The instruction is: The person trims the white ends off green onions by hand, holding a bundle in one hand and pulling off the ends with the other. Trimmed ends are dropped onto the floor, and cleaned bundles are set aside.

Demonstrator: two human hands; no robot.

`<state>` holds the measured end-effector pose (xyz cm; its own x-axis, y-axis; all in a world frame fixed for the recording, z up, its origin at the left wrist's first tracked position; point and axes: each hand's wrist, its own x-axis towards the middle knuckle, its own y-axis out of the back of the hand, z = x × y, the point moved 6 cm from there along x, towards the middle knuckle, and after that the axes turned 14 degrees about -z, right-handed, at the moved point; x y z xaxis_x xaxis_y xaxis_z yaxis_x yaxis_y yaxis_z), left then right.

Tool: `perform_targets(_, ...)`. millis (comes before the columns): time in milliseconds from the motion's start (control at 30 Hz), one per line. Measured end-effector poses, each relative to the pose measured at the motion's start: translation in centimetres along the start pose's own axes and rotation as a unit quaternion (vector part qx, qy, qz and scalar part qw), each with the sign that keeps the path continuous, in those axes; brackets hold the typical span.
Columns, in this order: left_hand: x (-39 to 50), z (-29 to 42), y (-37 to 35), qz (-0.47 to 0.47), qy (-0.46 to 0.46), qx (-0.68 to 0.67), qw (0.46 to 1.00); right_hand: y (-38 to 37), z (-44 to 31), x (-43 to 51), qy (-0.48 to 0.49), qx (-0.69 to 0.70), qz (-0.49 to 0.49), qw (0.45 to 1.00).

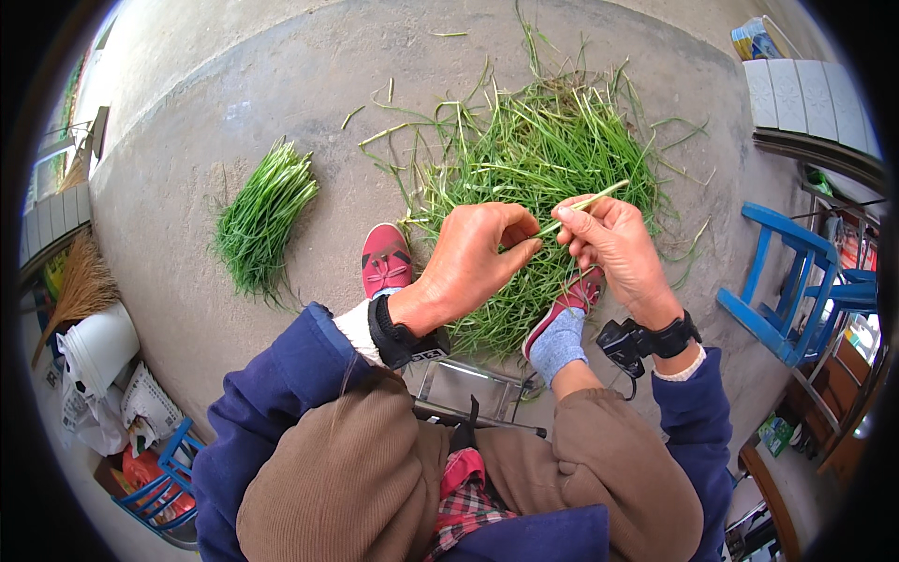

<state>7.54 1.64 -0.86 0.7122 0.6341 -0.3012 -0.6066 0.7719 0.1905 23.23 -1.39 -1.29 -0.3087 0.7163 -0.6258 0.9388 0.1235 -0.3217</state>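
My right hand [607, 242] pinches a thin pale-green stalk [591, 201] between thumb and fingertips, its pale end pointing up to the right. My left hand [474, 256] is at the stalk's lower left end, thumb and fingers close around it; whether they grip it firmly is hard to tell. Beneath both hands a large loose heap of long green grass-like stalks [555, 147] spreads over the concrete floor. A smaller, neater bundle of the same greens [267, 218] lies to the left, pale ends towards the upper right.
My red shoes [386, 256] stand at the heap's near side. Blue chairs [783, 281] are at the right, beside a shelf. Along the left lie a straw broom [81, 277], a white bucket [105, 344], bags and another blue chair [165, 485]. Loose stalks are scattered on the floor.
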Motion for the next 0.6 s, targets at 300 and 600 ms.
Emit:
perform_targets(300,-0.1,-1.8,-1.3,-0.139,0.077,-0.244,0.957,0.9,-0.5,-0.5,-0.019,-0.157,-0.033,0.987)
perform_targets(600,-0.2,-2.6,-1.5,-0.143,0.101,-0.250,0.952,5.7,-1.2,-2.0,0.032,0.010,0.039,0.999)
